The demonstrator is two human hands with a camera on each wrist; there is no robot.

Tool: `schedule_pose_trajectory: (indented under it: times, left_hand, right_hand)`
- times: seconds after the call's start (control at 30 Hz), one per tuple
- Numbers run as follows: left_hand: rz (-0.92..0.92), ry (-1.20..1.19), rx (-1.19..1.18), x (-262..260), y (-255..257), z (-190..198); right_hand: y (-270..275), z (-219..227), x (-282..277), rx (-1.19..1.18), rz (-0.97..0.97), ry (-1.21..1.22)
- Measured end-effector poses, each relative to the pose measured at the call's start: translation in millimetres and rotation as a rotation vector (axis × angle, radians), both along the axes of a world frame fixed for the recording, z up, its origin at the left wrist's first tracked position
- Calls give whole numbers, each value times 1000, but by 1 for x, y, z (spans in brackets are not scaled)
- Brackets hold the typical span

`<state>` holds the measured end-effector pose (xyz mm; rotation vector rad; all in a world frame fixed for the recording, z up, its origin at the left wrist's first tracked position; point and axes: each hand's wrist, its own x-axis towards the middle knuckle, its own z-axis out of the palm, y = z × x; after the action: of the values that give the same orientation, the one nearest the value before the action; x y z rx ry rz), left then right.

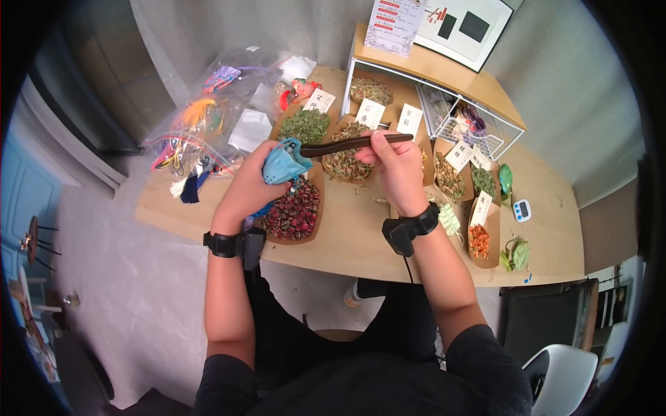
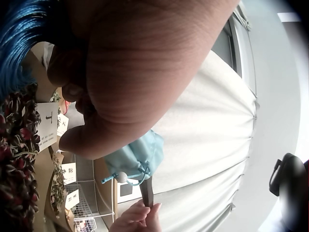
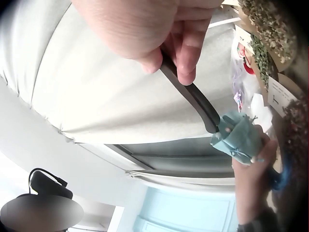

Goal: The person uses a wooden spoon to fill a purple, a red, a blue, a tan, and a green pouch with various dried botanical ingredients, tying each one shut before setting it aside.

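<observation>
My left hand (image 1: 241,186) grips a small light-blue drawstring pouch (image 1: 286,163), its gathered mouth facing right. A blue tassel (image 2: 19,43) hangs under that hand. Between thumb and fingers, my right hand (image 1: 401,172) pinches a slim dark wooden scoop (image 1: 347,144). The scoop's far end is right at the pouch's mouth in the right wrist view, and the pouch cloth partly covers it. Below the left hand lies a paper tray of dried rosebuds (image 1: 295,211). Beyond the pouch are trays of green dried leaves (image 1: 305,126) and pale dried flowers (image 1: 347,156).
On the right stand trays of orange dried pieces (image 1: 479,241) and other herbs, with a small timer (image 1: 522,211) nearby. Clear bags with tassels and cords (image 1: 201,118) fill the left back. A wooden-topped shelf (image 1: 444,73) with wire baskets stands behind.
</observation>
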<state>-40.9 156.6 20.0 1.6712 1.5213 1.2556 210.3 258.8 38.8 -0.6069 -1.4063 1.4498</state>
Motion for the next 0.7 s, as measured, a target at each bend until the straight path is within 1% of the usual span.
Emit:
schedule_pose_trajectory:
  times: [0.03, 0.13, 0.17, 0.27, 0.3, 0.4, 0.43, 0.53, 0.7]
  left_hand:
    - [-2, 5, 0, 0, 1, -2]
    - [-1, 4, 0, -1, 1, -3]
    - [1, 0, 0, -1, 0, -2]
    - [7, -10, -20, -2, 0, -1]
    - [3, -8, -18, -2, 0, -2]
    - [-6, 2, -5, -2, 1, -2]
    - [-8, 6, 0, -2, 1, -3]
    - [0, 4, 6, -2, 2, -5]
    - [4, -5, 0, -2, 1, -4]
  right_hand:
    - [1, 0, -1, 19, -14, 4]
    - [11, 2, 9, -12, -193, 19]
    - [18, 3, 15, 47, -287, -25]
    - [40, -4, 38, 159, -446, -319]
    - [43, -5, 45, 136, -457, -411]
    - [52, -12, 52, 132, -454, -500]
    - [51, -14, 50, 135, -417, -425]
    - [47, -12, 43, 110, -292, -364]
    - [44, -16, 40, 26, -269, -452]
